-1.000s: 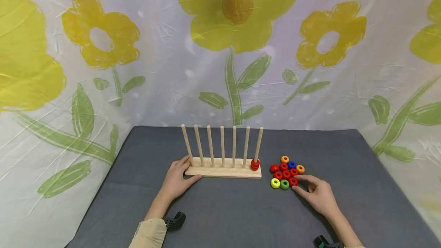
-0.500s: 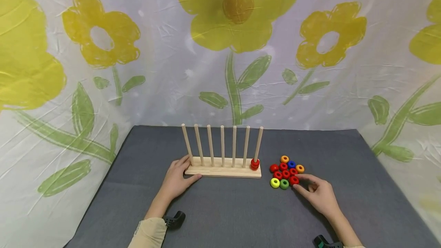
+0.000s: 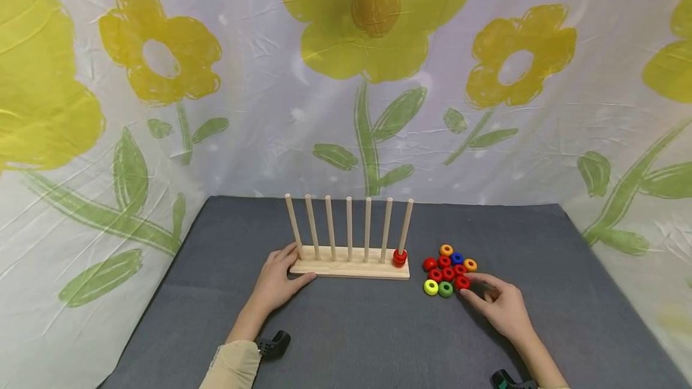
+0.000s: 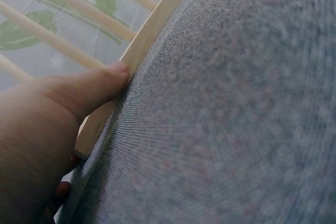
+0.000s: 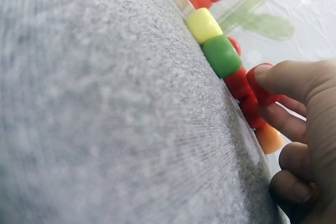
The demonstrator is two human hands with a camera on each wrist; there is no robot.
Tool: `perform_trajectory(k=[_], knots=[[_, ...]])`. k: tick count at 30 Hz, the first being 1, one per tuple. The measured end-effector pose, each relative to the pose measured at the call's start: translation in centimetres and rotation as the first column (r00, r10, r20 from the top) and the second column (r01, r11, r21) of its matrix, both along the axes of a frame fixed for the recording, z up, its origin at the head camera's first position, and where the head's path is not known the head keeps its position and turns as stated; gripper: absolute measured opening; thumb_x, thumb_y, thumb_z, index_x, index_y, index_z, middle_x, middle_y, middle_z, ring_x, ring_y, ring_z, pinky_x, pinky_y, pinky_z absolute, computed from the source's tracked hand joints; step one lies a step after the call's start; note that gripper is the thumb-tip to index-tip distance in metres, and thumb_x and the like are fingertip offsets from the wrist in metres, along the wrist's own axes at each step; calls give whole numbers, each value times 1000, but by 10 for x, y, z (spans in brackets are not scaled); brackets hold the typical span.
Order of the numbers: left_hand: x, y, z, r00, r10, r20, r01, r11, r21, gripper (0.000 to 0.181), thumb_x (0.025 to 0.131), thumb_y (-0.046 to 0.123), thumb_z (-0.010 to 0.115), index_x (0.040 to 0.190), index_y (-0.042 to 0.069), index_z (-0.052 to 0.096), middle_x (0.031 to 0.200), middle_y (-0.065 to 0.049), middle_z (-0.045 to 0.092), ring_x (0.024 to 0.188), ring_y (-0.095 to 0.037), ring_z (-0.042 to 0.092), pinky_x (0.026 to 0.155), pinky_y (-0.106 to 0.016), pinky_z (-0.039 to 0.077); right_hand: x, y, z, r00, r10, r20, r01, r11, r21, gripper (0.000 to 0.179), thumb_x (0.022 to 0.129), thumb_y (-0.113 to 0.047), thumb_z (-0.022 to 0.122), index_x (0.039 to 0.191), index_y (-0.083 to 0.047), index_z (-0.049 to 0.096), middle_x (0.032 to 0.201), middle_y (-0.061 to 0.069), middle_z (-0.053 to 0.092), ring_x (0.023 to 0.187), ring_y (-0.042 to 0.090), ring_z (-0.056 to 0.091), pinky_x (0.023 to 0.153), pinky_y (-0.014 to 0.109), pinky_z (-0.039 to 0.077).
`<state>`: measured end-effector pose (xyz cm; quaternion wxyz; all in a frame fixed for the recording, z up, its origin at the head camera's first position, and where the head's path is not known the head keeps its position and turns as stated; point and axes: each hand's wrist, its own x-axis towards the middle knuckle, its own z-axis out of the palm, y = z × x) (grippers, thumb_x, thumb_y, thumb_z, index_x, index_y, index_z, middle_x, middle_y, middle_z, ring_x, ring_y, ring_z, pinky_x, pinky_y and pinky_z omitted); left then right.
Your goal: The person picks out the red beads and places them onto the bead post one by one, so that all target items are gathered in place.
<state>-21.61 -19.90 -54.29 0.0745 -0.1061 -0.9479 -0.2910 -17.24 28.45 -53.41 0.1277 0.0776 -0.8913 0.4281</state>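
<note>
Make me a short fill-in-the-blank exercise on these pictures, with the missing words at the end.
1. The left hand holds the left end of a wooden rack that has ____ upright pegs.
2. Two red beads sit on the peg at the ____ end of the rack in the head view.
3. The right hand pinches a bead coloured ____.
4. Right next to the yellow bead, along the near edge of the cluster, lies a ____ bead.

Missing words: seven; right; red; green.

Backdrop (image 3: 259, 143): pale wrinkled sheeting, eight round to four o'clock
Central flower (image 3: 375, 11): yellow, twelve o'clock
Smaller flowers (image 3: 191, 50): ten and two o'clock
Table cover (image 3: 351, 332): grey, six o'clock
</note>
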Motion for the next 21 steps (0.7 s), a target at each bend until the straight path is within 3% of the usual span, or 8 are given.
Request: perform_trajectory(k=[21], knots=[[0,1,1,1000,4,16,-4,1000,0,80,89,47,78,148,0,51,156,-18,41,136,-39,39,108,-61,33,0,-1,6,1000,11,5,-11,998,-62,30,86,-23,86,114,-17,76,47,-9,34,40,3,23,34,27,27]])
